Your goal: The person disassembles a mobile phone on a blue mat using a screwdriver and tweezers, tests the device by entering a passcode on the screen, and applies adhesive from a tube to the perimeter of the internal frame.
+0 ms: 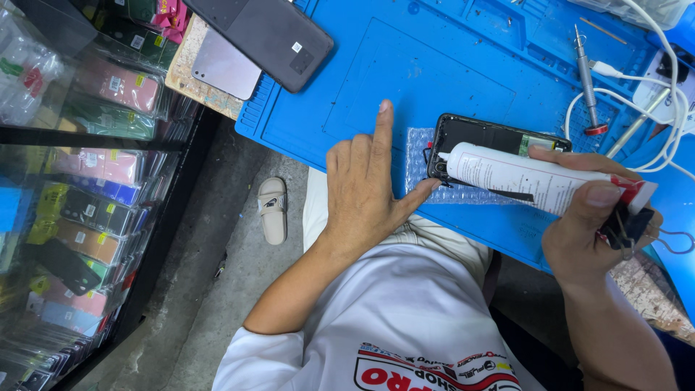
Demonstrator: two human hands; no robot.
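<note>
An opened black phone frame (499, 137) lies on a piece of bubble wrap (418, 163) on the blue work mat (405, 72). My right hand (590, 224) grips a white glue tube (525, 177) whose tail is pinched by a black binder clip (626, 224). The tube's nozzle touches the phone's left end. My left hand (362, 188) rests flat on the mat beside the phone, index finger stretched out, thumb against the bubble wrap.
A grey phone (264, 32) and a pale back cover (224, 69) lie at the mat's top left. A screwdriver (586, 80) and white cables (651, 94) sit at the right. A glass case of phone covers (79, 181) stands at the left, a sandal (273, 210) on the floor.
</note>
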